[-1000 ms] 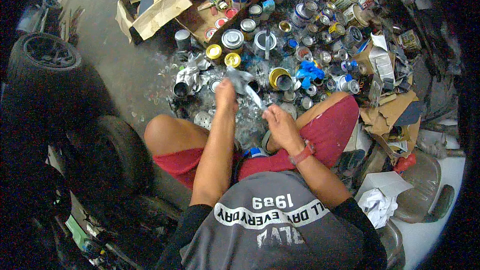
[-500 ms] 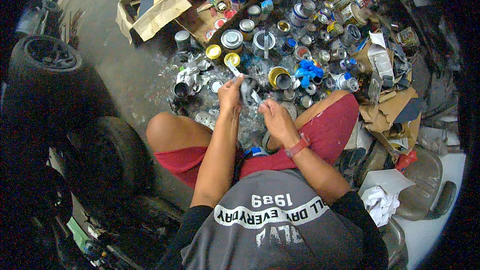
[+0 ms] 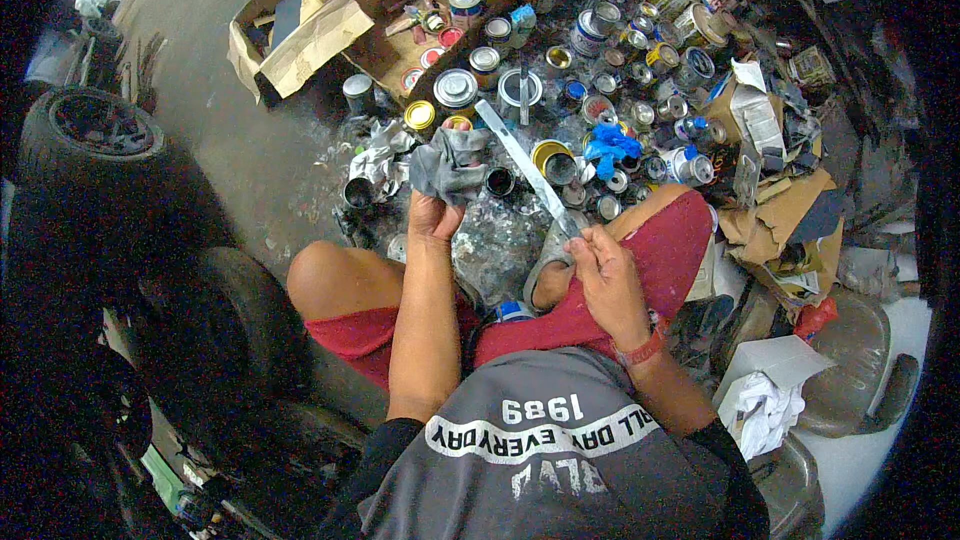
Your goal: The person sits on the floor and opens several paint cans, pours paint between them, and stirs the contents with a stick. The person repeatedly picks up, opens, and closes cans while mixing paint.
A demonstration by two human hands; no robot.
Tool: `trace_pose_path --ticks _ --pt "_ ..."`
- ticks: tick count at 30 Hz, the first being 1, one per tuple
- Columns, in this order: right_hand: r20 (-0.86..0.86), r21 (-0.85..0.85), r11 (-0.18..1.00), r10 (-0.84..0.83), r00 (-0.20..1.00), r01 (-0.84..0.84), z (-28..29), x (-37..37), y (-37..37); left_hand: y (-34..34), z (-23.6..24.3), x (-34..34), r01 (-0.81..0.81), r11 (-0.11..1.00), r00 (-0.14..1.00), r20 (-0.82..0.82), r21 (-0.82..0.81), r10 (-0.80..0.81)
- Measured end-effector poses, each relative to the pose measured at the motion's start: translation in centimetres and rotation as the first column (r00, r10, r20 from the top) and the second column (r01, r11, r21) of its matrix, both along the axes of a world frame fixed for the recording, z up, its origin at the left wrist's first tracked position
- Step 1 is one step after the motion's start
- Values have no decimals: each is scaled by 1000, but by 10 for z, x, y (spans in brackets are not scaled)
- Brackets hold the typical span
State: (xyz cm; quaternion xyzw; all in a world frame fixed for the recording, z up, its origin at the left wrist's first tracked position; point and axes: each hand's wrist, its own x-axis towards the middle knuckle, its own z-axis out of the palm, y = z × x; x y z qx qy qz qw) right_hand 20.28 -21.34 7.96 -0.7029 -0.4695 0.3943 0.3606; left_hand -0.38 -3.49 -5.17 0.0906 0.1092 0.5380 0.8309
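Stir stick (image 3: 528, 172) slants away from my right hand (image 3: 607, 270), pinched at its near end; my left hand (image 3: 435, 215) clutches a grey rag (image 3: 450, 162) beside it. Wiping well means gripping firmly.

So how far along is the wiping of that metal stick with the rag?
The flat metal stick looks mostly bare and grey, pinched at its near end by the right hand. The left hand holds the grey rag up beside the stick, apart from it. Open paint cans sit in front. Any residue left is too small to judge.
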Motion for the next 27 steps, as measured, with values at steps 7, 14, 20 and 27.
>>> trace_pose_path --ticks 7,14,20,27 --pt "-60 104 995 13 998 -6 -24 -16 14 -8 -6 3 56 994 982 -176 -92 -72" --pt "-2 43 996 72 997 -72 -25 -42 60 -20 19 25 80 986 905 -403 -147 -134" --pt "167 111 994 1 986 -20 -74 -46 97 -23 11 28 54 979 906 -403 -198 -131" --pt "321 71 986 122 939 -152 -99 -47 98 -24 -10 29 -152 980 686 -727 -127 12"
